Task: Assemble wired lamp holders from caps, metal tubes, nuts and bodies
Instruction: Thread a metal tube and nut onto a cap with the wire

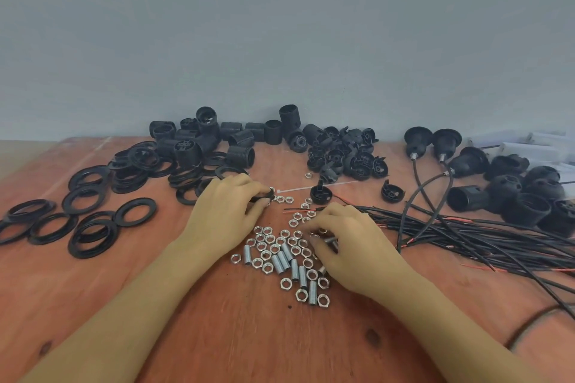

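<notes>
the left hand (228, 205) and the right hand (345, 246) are bare, with slim fingers. the left forearm (130, 298) and the right forearm (435, 311) are bare as well, uncovered down to the lower edge, each narrowing toward its wrist.

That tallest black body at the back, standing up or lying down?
Upright: the tall black body stands on end, its round open rim on top.

Bare wood runs along the table's (217, 336) near edge, while rings (93, 227) crowd the left, nuts (286, 283) and tubes (302, 276) the middle, cables (466, 236) the right, and black parts (342, 152) the far edge.
</notes>
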